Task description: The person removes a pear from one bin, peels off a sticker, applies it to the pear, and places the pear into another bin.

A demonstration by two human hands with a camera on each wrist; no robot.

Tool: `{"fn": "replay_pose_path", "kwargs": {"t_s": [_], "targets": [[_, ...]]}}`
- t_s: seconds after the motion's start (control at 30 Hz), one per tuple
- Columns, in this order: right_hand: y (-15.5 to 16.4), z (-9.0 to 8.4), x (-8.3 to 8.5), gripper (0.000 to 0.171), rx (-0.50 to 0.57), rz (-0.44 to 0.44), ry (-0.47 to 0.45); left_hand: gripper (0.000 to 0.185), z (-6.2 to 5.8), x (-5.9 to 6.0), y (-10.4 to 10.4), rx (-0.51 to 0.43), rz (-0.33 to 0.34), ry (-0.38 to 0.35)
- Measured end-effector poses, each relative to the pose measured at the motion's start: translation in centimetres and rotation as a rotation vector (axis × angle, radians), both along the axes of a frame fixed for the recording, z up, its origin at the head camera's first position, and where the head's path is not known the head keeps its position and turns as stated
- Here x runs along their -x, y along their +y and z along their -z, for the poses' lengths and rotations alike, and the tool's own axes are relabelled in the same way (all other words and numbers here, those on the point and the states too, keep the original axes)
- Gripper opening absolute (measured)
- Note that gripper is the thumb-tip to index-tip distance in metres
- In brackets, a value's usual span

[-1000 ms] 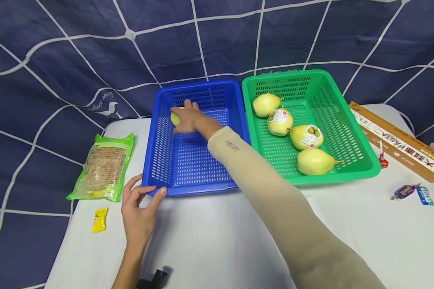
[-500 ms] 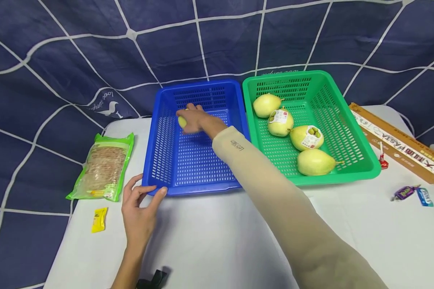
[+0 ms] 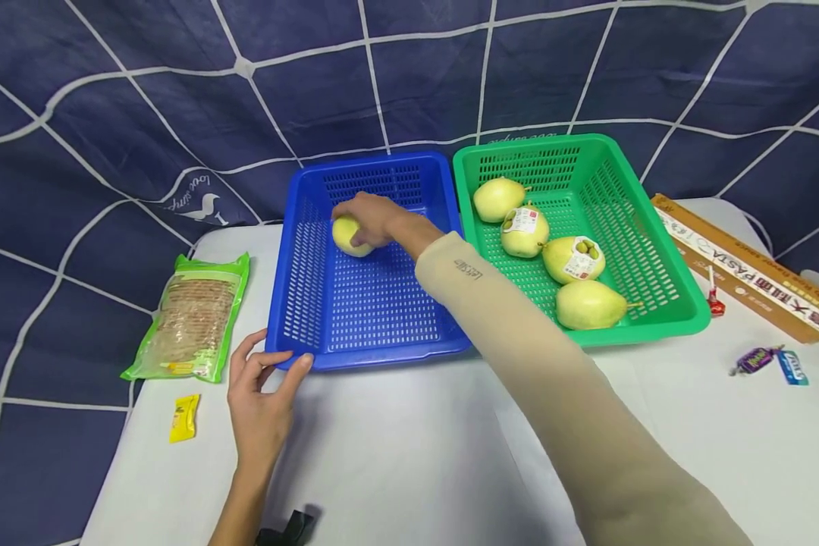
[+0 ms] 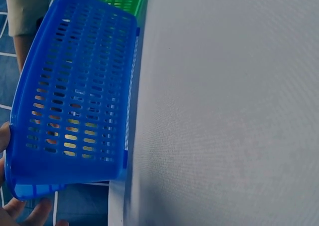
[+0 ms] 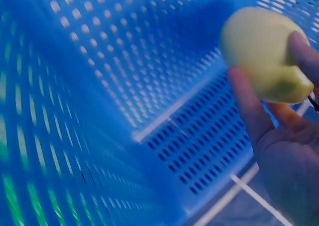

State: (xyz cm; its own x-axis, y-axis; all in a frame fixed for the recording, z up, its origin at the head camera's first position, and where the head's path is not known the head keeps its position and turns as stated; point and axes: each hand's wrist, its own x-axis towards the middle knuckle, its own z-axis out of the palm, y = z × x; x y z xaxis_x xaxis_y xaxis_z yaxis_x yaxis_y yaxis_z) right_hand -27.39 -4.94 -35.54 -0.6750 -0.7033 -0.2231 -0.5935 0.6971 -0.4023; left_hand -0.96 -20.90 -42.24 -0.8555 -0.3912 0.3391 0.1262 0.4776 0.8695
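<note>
Inside the blue basket (image 3: 382, 356), toward its back left, my right hand (image 3: 375, 218) grips a pale yellow pear (image 3: 346, 236). In the right wrist view the fingers and thumb wrap the pear (image 5: 259, 51), with the basket's perforated walls around it. My left hand (image 3: 262, 402) pinches the front left corner of the blue basket's rim between thumb and fingers. The left wrist view shows the outside of the blue basket (image 4: 75, 96), with that hand partly cut off at the edge. Several pears (image 3: 590, 305) lie in the green basket (image 3: 655, 334) close by on the right; two bear stickers.
Left of the blue basket lie a green-edged food bag (image 3: 194, 318) and a yellow packet (image 3: 185, 418). On the right are a pasta box (image 3: 751, 265), a red lollipop (image 3: 715, 305), a purple candy (image 3: 754, 360) and a blue packet (image 3: 792, 368). A dark curtain hangs behind.
My right hand has turned and moved slightly right inside the blue basket, the pear moving with it and showing more now. My left hand stays on the basket's corner.
</note>
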Motion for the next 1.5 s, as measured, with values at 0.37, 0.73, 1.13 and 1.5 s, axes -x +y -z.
{"fn": "replay_pose_path", "kwargs": {"t_s": [0.37, 0.73, 1.13, 1.5], "targets": [[4.9, -5.3, -3.5, 0.053, 0.363, 0.001, 0.102, 0.020, 0.0, 0.0, 0.1, 0.004, -0.009, -0.021], [14.4, -4.2, -12.2, 0.053, 0.792, 0.141, -0.056, 0.020, 0.2, -0.1, 0.2, -0.003, -0.020, -0.013], [18.6, -0.3, -22.7, 0.050, 0.926, 0.338, -0.146, 0.021, 0.6, 0.0, 0.4, -0.004, -0.029, 0.017], [19.4, 5.6, -28.2, 0.044, 0.902, 0.394, -0.308, 0.022, 0.8, -0.1, 0.0, 0.007, -0.015, 0.030]]}}
